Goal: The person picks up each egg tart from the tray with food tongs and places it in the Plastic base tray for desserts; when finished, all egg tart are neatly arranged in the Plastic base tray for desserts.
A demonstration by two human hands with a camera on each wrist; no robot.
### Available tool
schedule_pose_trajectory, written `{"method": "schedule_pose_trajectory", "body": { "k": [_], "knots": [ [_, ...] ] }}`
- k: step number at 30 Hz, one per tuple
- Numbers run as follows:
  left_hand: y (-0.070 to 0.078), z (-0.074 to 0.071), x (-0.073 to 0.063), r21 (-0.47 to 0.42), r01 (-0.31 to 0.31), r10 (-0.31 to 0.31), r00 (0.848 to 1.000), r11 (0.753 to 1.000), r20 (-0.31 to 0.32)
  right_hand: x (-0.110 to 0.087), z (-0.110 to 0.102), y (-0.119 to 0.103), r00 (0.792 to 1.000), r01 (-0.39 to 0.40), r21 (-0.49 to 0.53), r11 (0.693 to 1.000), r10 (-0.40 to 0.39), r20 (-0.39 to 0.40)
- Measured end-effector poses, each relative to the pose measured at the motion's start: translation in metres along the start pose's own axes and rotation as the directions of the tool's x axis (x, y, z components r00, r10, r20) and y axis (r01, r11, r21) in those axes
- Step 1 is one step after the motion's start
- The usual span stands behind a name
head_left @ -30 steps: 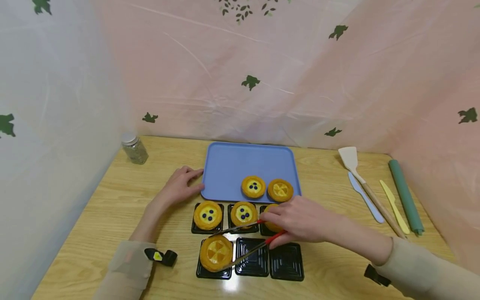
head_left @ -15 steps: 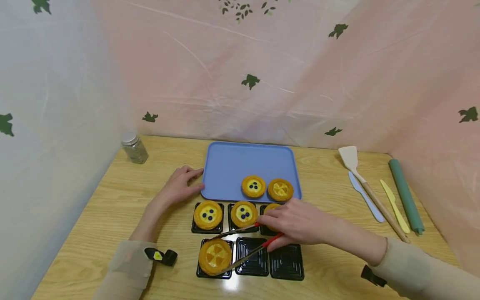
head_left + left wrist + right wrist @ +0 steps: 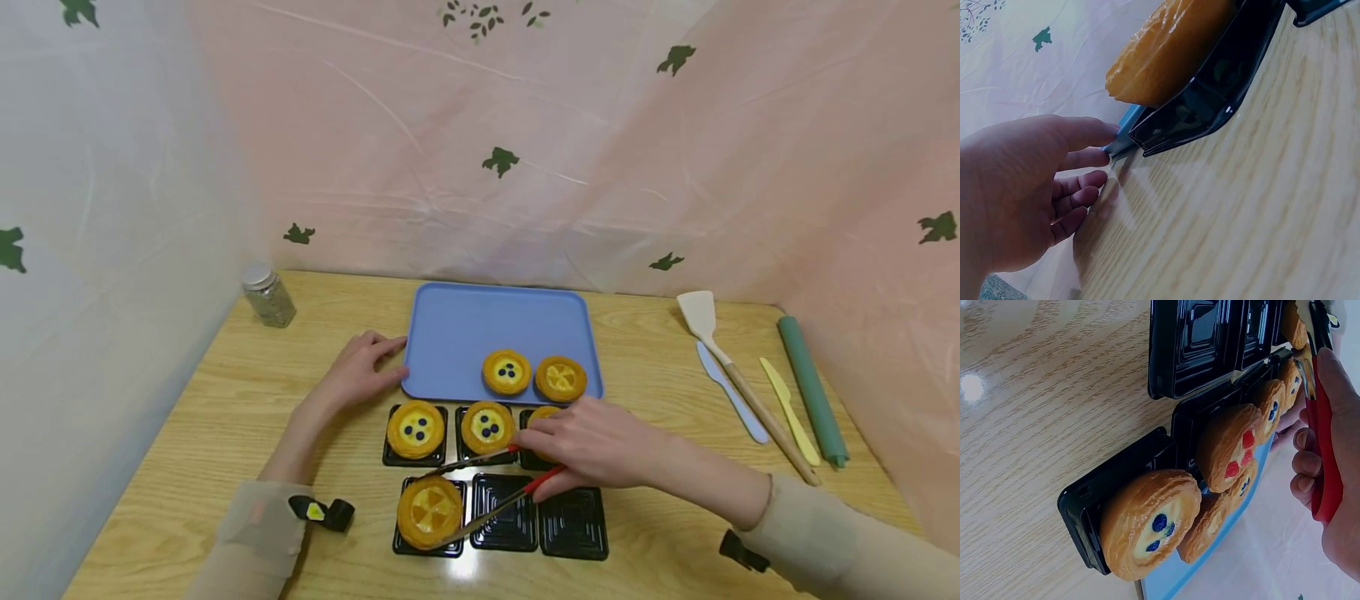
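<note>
My right hand (image 3: 588,442) grips tongs (image 3: 491,510) by their red handles. Their metal arms spread to either side of an orange-topped tart (image 3: 430,512), which sits in the front-left black box base (image 3: 405,548). At the left edge of a blue tray (image 3: 450,321), my left hand (image 3: 363,371) rests with its fingertips and thumb touching the rim. Behind the gripped tongs stand two boxed blueberry tarts, a left one (image 3: 416,429) and a middle one (image 3: 487,429). A red-fruit tart (image 3: 1229,447) shows in the right wrist view, as does a nearer blueberry tart (image 3: 1150,525).
On the tray lie a blueberry tart (image 3: 507,372) and an orange tart (image 3: 561,379). Two bare box bases, middle (image 3: 504,512) and right (image 3: 573,523), line the front. A jar (image 3: 268,297) stands left; spatula (image 3: 697,312), blue knife (image 3: 731,392), yellow knife (image 3: 787,412) and green rod (image 3: 813,392) lie right.
Over the last second, the right hand and tongs shifted slightly left and the orange tart moved a little left and nearer. Since half a second ago almost nothing differs; the left hand stays put.
</note>
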State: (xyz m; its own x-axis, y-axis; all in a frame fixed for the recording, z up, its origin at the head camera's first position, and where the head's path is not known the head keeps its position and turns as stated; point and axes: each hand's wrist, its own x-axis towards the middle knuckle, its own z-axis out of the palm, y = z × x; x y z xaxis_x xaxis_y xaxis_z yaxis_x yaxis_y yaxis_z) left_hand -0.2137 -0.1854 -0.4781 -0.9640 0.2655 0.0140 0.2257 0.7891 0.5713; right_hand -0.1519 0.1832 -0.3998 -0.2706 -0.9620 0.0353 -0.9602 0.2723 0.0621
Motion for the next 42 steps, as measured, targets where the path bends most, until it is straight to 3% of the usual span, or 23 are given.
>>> {"method": "schedule_pose_trajectory", "body": {
  "k": [42],
  "knots": [
    [0.001,-0.0018,-0.0004,0.008,-0.002,0.002,1.0,1.0,0.005,-0.0063,-0.0013,0.0008,0.999,-0.034,-0.005,0.999,0.034,0.011]
  ]
}}
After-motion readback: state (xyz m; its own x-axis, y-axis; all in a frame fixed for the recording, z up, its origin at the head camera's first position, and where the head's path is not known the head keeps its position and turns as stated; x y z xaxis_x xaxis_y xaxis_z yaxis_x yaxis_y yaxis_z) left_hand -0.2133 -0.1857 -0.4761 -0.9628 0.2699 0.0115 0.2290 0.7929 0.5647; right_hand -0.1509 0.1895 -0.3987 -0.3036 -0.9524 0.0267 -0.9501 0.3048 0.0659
